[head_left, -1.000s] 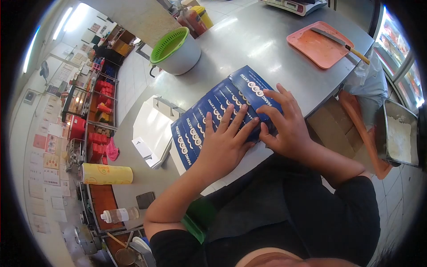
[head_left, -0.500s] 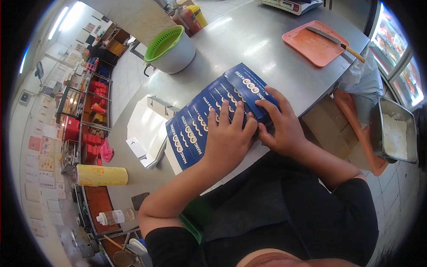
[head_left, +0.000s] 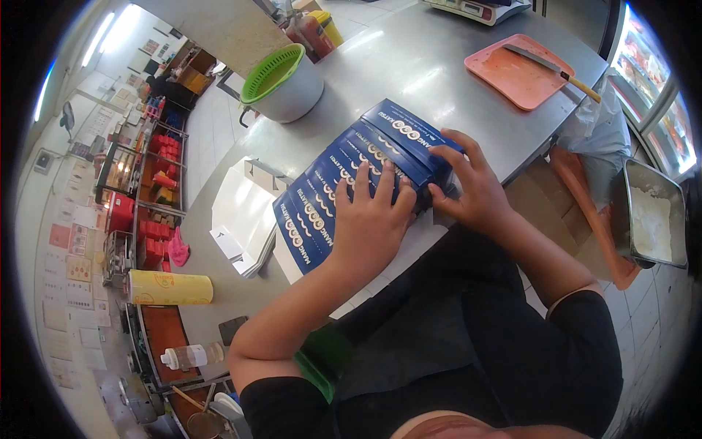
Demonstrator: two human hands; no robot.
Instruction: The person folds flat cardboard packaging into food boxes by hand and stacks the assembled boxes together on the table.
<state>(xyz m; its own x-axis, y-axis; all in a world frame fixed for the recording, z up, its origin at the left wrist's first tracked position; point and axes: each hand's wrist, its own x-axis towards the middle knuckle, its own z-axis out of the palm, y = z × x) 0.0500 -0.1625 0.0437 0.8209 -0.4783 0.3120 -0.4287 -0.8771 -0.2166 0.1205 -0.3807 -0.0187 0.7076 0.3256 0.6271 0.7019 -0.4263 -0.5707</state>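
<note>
A row of overlapping blue printed cardboard boxes [head_left: 300,227], marked with white "MANG KATSU" lettering, lies on the steel table. My left hand [head_left: 369,219] rests on top of them with its fingers spread. At the row's right end, my right hand [head_left: 479,186] pinches the near end of the last blue box [head_left: 402,128] between thumb and fingers. That box sits slightly raised over its neighbour. Left of the row is a stack of folded white cardboard pieces [head_left: 245,212], its inner sides up.
A grey pot with a green strainer [head_left: 274,77] stands at the back left. On the far right are a pink tray [head_left: 515,77], a knife [head_left: 545,64] and a scale [head_left: 479,10]. A yellow roll [head_left: 172,287] and a bottle [head_left: 194,356] are at left.
My right hand and the end box have shifted a little away from me. My left hand has slid slightly left, with its fingers still spread over the row.
</note>
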